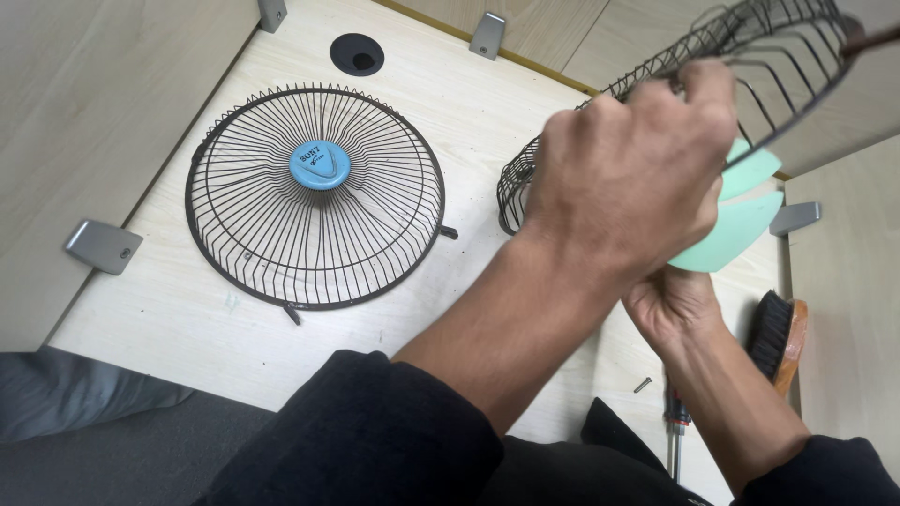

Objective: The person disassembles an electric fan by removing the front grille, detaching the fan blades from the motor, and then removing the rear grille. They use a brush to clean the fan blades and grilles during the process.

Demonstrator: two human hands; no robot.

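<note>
My left hand reaches across from the left, its fingers curled over the rim of a black wire rear fan guard that is tilted up off the desk. Mint-green fan blades stick out to the right from under this hand. My right hand is just below, closed at the base of the blades; my left hand hides exactly what it grips. The front fan guard, round black wire with a blue centre cap, lies flat on the light wooden desk to the left, apart from both hands.
A black-bristled brush with a wooden back lies at the right edge. A screwdriver and a small screw lie near my right forearm. Grey brackets join the desk to the side panels. A round cable hole is at the back.
</note>
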